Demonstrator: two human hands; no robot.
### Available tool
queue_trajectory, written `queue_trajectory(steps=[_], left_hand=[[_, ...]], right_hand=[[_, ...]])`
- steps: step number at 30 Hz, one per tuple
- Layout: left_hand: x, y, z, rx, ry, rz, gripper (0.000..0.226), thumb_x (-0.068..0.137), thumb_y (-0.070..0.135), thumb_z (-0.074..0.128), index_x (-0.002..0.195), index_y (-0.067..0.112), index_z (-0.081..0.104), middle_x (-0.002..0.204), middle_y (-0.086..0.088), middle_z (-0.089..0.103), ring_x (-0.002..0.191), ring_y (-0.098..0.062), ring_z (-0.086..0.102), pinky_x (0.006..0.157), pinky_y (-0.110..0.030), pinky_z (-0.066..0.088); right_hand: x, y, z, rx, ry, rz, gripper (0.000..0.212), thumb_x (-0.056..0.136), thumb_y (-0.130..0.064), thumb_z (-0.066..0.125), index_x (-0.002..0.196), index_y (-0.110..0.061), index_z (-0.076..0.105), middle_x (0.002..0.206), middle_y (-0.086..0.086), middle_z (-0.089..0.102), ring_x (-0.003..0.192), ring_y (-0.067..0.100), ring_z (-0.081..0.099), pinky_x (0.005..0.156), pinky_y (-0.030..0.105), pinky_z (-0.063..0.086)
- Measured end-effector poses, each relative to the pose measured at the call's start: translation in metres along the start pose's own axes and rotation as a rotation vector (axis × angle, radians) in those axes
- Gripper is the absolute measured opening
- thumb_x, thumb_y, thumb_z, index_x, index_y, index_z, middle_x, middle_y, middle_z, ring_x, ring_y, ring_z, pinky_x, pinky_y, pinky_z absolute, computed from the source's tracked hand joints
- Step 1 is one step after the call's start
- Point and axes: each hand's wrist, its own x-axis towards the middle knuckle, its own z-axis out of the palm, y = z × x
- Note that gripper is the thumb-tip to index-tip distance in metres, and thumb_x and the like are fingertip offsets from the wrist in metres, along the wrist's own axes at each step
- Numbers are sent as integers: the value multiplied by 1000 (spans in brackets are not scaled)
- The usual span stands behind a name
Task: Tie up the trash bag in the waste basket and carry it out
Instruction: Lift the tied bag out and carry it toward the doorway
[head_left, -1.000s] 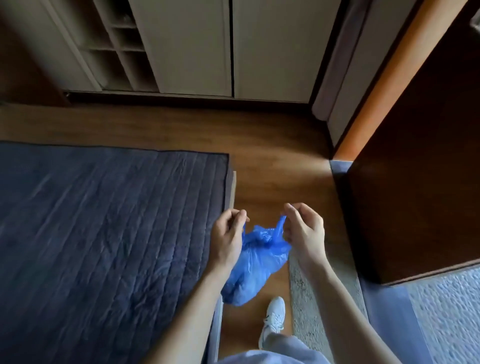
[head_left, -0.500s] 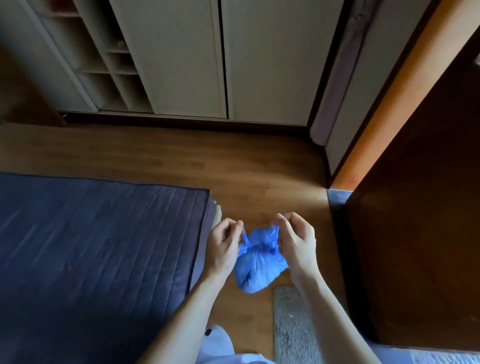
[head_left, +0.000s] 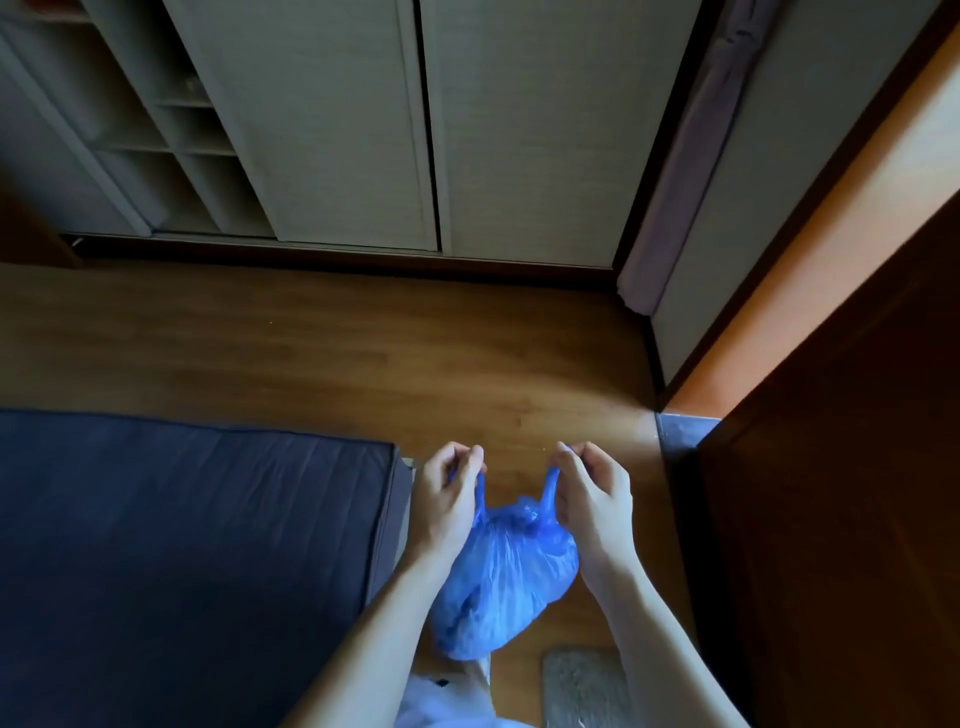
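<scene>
At the bottom edge a strip of pale clothing (head_left: 457, 701) shows between the two bare forearms, and just right of it lies the corner of a grey mat (head_left: 582, 686) on the floor. Above these hangs the blue trash bag (head_left: 504, 582), full and rounded, held in the air over the wooden floor (head_left: 322, 353) and touching nothing but the hands. The left hand (head_left: 449, 499) pinches one twisted ear of the bag at its upper left, its fingers (head_left: 470, 460) clenched on the plastic. The right hand (head_left: 592, 499) pinches the other ear at the upper right in the same way, fingers (head_left: 569, 457) closed on it. The two ears rise apart from each other, with a bunched gather of plastic between them at the bag's top; whether a knot is already formed there cannot be told. To the left, just beside the left forearm, spreads a dark blue quilted mattress (head_left: 182, 545). To the right stands a dark brown door (head_left: 841, 493) with an orange-lit frame edge (head_left: 810, 270). Farther on, past the bare boards, pale closet doors (head_left: 426, 119) run along the wall, with open shelf compartments (head_left: 171, 150) at their left.
</scene>
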Motion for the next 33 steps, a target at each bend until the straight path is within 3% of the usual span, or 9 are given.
queue_trajectory(steps=[4,6,9,13,16,18,27,30,33], left_hand=[[89,10,10,22,-3,-16,30,88,30,57,60,22,54,46,12,45,46,-8,39,51,-31,29],[131,18,15,41,-11,-5,30,91,28,57,62,20,55,49,13,48,49,-6,41,53,-31,31],[187,30,19,31,14,17,27,81,42,56,59,26,57,51,13,50,53,-7,42,58,-32,33],[242,42,25,-14,17,13,29,75,48,56,58,24,56,47,12,43,49,-10,36,53,-30,28],[278,50,32,-34,39,3,28,79,42,57,59,23,56,46,12,43,49,-10,36,52,-30,27],[303,54,36,-46,59,-7,28,83,37,56,59,23,56,47,13,42,50,-10,36,52,-31,28],[426,70,77,-31,222,-113,26,81,39,59,57,27,61,46,12,46,49,-12,41,50,-32,29],[477,83,97,-37,303,-262,29,89,32,62,61,25,64,60,5,52,44,-10,48,40,-24,37],[525,97,112,-114,394,-339,26,94,26,58,69,19,58,71,-5,56,43,-5,49,33,-13,34]], right_hand=[[78,-14,40,-5,-15,12,33,88,-27,61,70,0,51,53,-2,37,51,16,31,50,28,26],[117,-24,57,-1,1,16,31,89,-27,61,69,-3,54,51,-4,39,50,15,32,50,28,27],[164,-35,76,-2,25,20,31,86,-29,61,68,-5,55,52,-1,37,51,17,31,50,27,26],[216,-48,90,18,27,36,29,92,-22,60,65,-13,58,49,-1,38,46,13,31,46,25,26],[258,-59,102,17,29,14,37,85,-32,62,70,0,53,50,-2,36,49,16,30,48,27,26],[287,-67,109,8,17,-5,44,82,-37,62,72,4,49,52,1,35,53,17,29,50,30,25],[436,-92,138,-20,-148,-20,36,82,-36,59,71,-2,54,54,0,36,51,17,31,48,30,27],[498,-111,148,-20,-191,-7,42,81,-37,60,76,4,53,54,-2,36,51,17,30,48,28,26],[555,-130,163,-51,-232,-48,40,83,-34,59,78,5,55,54,1,39,52,18,33,48,29,27]])
